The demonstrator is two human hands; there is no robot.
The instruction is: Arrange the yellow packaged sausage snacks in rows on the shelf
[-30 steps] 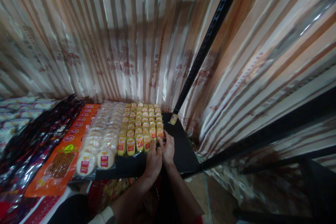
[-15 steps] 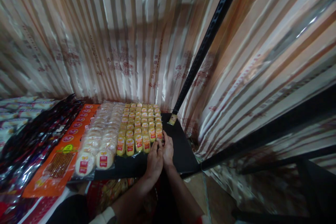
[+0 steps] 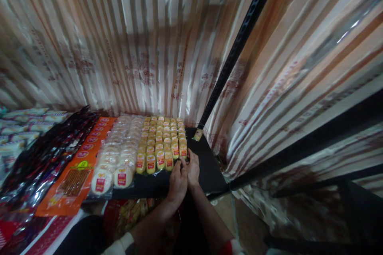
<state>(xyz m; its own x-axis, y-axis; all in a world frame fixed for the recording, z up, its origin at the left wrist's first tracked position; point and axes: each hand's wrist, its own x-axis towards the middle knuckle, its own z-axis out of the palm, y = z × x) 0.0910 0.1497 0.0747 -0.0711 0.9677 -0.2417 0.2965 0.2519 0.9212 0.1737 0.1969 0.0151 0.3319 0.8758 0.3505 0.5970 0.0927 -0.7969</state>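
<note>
Small wrapped yellow cakes (image 3: 160,159) with red and white labels stand in several tight rows on a black shelf (image 3: 206,171). My left hand (image 3: 178,183) is at the front of the right-hand rows, its fingers closed together and pointing forward. Beside it, my right hand (image 3: 193,168) curls in at the front right corner of the cakes, fingertips close to the last row. The two hands touch at thumbs and fingers. Whatever may be between the fingers is hidden. One loose wrapped cake (image 3: 198,134) lies near the back right corner.
Left of the cakes are clear-wrapped round white biscuits (image 3: 122,177), an orange snack packet (image 3: 72,179), dark shiny packets (image 3: 44,159) and white packets (image 3: 24,127). A black metal post (image 3: 233,55) rises at the back corner before a striped curtain (image 3: 143,48). More packets (image 3: 134,213) sit below.
The view has shifted slightly, so the goods appear a little further right. Both hands stay at the front right corner of the cakes, their fingers slightly rearranged.
</note>
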